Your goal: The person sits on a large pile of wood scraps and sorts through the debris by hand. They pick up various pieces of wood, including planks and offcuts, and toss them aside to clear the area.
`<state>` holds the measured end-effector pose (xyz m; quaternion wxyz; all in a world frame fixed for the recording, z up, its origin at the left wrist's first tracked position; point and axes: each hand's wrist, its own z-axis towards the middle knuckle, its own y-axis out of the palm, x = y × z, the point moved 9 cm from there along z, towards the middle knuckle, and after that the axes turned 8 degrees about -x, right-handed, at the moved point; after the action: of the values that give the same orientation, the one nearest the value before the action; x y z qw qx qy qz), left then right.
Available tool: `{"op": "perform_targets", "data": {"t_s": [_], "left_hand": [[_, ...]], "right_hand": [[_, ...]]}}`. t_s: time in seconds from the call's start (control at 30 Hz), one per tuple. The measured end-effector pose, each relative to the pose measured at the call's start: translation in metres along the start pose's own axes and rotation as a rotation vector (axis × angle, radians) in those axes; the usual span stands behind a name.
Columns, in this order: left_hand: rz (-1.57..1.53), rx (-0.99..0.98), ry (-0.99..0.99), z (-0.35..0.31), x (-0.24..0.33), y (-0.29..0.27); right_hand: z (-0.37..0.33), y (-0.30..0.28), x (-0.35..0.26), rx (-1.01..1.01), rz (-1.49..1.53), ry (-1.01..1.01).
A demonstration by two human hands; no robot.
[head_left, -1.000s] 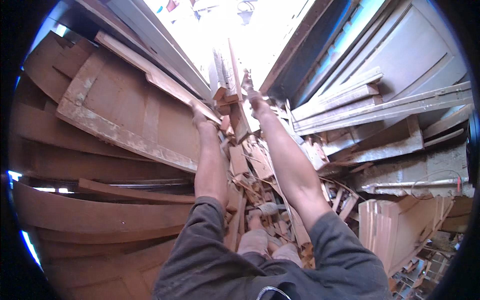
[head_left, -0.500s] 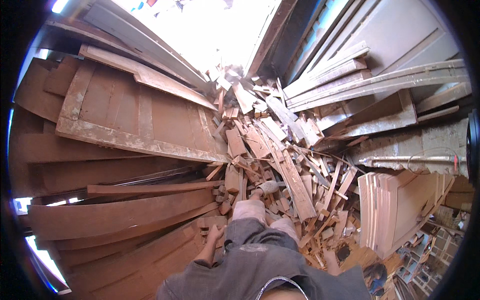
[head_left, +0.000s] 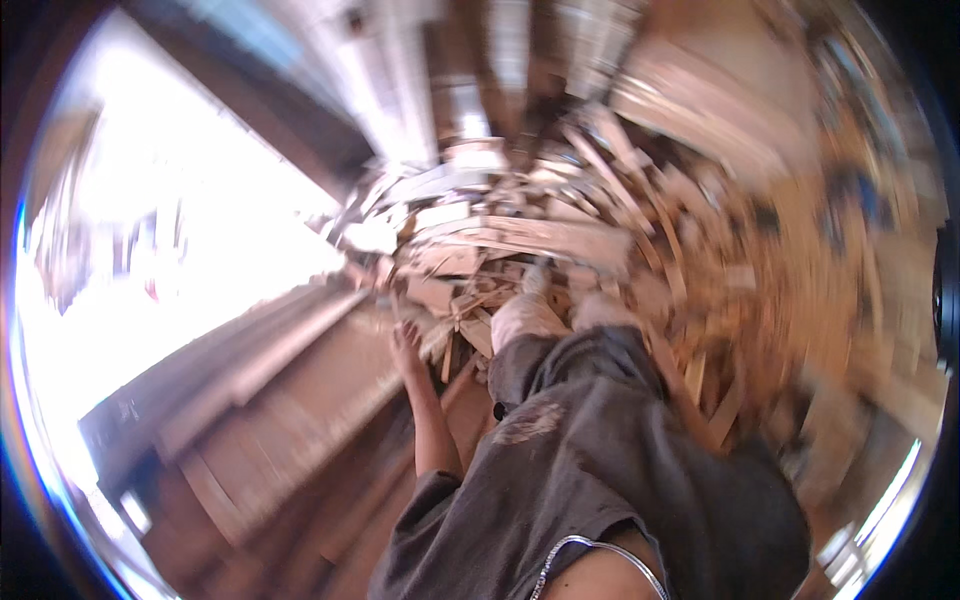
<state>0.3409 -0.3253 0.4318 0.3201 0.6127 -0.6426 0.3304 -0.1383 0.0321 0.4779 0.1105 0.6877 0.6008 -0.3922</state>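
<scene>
My left hand (head_left: 406, 342) reaches forward beside the end of a brown wooden door panel (head_left: 320, 385). Its fingers look stretched out with nothing seen in them, and whether they touch the panel I cannot tell. On my other side, my right hand (head_left: 657, 342) hangs low by my leg, smeared by motion, so its fingers do not show clearly. Around my feet lies a heap of wood offcuts (head_left: 437, 258). A broad plank (head_left: 560, 238) lies across this heap in front of my legs.
Bright light fills an opening (head_left: 190, 210) at the far left. Stacked pale panels (head_left: 700, 105) stand at the far right, blurred. Thin strips of wood (head_left: 610, 180) stick out of the heap. More long boards (head_left: 215, 490) lean at the near left.
My view has swung to the right, so the opening and the leaning door panel now sit farther left. My left arm has stretched forward from beside my hip.
</scene>
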Motion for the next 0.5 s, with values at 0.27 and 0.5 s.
{"op": "perform_targets", "data": {"t_s": [0.27, 0.5], "left_hand": [[0.733, -0.562, -0.233, -0.014, -0.073, 0.173], [1.084, -1.059, -0.062, -0.099, -0.082, 0.346]], "right_hand": [[-0.068, -0.024, 0.230, 0.492, 0.219, 0.436], [-0.198, -0.003, 0.326, 0.750, 0.836, 0.632]]}}
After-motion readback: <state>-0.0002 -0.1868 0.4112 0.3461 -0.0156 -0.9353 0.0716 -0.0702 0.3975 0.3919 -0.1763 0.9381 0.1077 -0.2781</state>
